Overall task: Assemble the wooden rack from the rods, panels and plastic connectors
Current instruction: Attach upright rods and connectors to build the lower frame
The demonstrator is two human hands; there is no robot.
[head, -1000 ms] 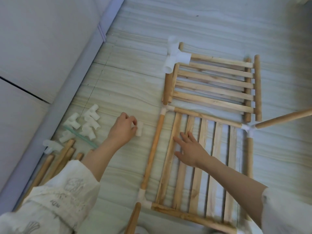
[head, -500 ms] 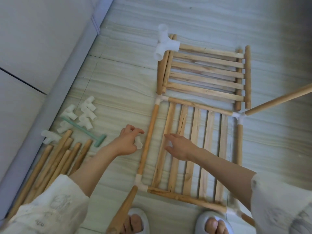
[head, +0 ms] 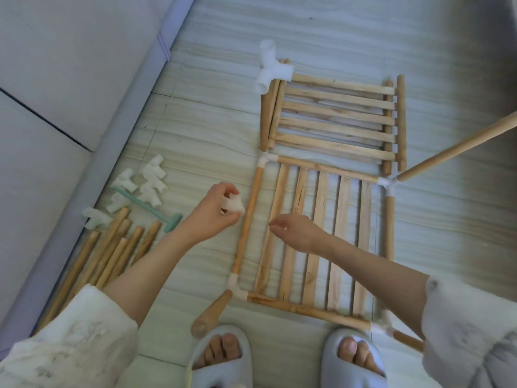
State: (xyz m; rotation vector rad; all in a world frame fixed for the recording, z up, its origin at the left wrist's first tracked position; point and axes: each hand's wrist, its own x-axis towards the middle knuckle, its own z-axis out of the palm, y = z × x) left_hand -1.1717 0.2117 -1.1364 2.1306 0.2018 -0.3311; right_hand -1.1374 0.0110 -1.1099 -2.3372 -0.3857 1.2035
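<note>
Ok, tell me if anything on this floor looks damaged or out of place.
One slat of the near wooden slatted panel shows a long dark crack along its upper half. The large white plastic connector sits loosely tilted at the far panel's corner. Nothing spilled.

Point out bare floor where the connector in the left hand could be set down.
Free: the tile strip between the loose connectors and the frame's left rod, and the floor left of the upper slat panel. Crowded: by the wall, around the rod bundle. The left hand grips the connector.

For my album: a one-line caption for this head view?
Left hand holds a white connector beside the framed wooden panel.
</note>
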